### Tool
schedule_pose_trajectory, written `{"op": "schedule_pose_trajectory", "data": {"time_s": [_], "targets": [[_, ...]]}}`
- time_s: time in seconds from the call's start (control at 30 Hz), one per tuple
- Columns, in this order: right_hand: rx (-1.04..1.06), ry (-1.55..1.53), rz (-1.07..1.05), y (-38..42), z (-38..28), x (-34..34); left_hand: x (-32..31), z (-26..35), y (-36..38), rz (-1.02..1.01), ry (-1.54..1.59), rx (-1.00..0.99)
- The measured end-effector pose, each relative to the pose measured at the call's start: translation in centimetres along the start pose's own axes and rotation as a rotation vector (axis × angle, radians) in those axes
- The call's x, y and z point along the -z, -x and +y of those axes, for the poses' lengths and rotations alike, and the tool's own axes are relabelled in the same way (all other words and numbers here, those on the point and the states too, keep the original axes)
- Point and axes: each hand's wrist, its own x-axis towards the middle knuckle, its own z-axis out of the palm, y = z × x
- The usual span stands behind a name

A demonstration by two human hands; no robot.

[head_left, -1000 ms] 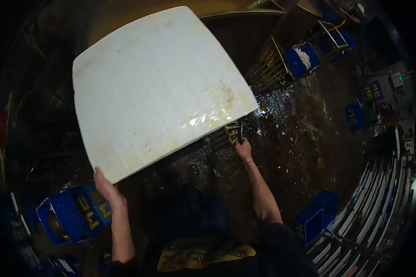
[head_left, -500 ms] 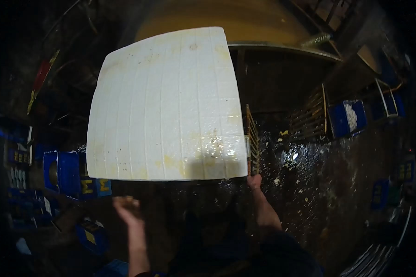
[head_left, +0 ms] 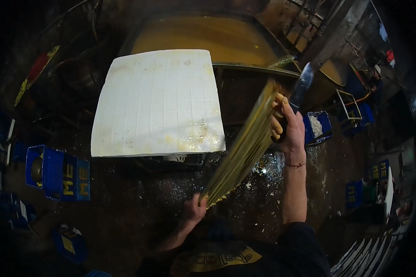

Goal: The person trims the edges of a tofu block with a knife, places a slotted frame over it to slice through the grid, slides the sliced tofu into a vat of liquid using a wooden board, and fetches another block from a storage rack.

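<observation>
A slatted yellowish rack (head_left: 245, 143), tilted and a little blurred, hangs between my hands. My left hand (head_left: 196, 208) is closed on its lower end. At its upper end my right hand (head_left: 289, 124) grips the rack and also holds a knife (head_left: 302, 87), its blade pointing up and away from me. To the left of the rack lies a large white slab (head_left: 157, 104) with faint parallel lines and yellowish stains, touched by neither hand.
A wide vat of brownish liquid (head_left: 203, 39) stands beyond the slab. Blue crates (head_left: 62, 173) are stacked at left, and a blue crate with white material (head_left: 318, 127) is at right. White bits lie on the wet floor (head_left: 259, 203).
The rack has swung up from beside the slab into a tilt before me. My left hand has moved right onto its lower end; my right hand has risen to its upper end. The knife has come into view.
</observation>
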Motion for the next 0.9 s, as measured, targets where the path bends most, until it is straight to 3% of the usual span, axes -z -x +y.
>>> {"op": "schedule_pose_trajectory", "data": {"time_s": [0.07,0.13,0.2,0.27,0.33,0.43,0.57,0.63,0.67,0.73,0.77,0.9], "targets": [[0.173,0.396,0.079,2.6,-0.9,0.2,6.9,4.6,-3.5,-0.103,-0.100,0.124],[0.458,0.894,0.284,4.3,1.2,3.3,11.3,2.6,-5.7,0.015,0.311,0.113],[0.602,1.291,0.309,5.9,4.1,7.8,17.7,3.9,-9.7,-0.019,0.598,0.310],[0.445,1.444,0.241,8.4,7.2,9.5,23.1,2.5,-13.7,-0.035,0.711,0.520],[-0.108,1.079,0.155,9.4,8.4,8.4,26.0,1.6,-17.2,0.044,0.651,0.537],[-0.103,0.818,-0.109,8.9,11.4,6.4,29.1,-4.6,-22.1,0.006,0.679,0.564],[-0.071,0.522,0.048,6.0,15.8,2.8,30.4,-9.0,-26.2,0.041,0.480,0.553],[-0.062,0.392,0.141,4.5,18.1,1.8,30.8,-12.3,-28.1,-0.025,0.082,0.427],[-0.115,0.471,0.166,4.1,18.4,1.6,30.8,-13.0,-28.8,-0.024,0.072,0.423],[-0.122,0.480,0.214,3.4,19.9,1.5,30.2,-14.6,-29.0,0.142,-0.407,0.179],[-0.134,0.508,0.239,3.2,20.3,1.4,29.9,-15.1,-29.0,0.211,-0.503,0.110],[-0.064,0.597,0.260,2.6,21.3,1.4,29.5,-14.6,-29.2,0.181,-0.643,0.094]]}}
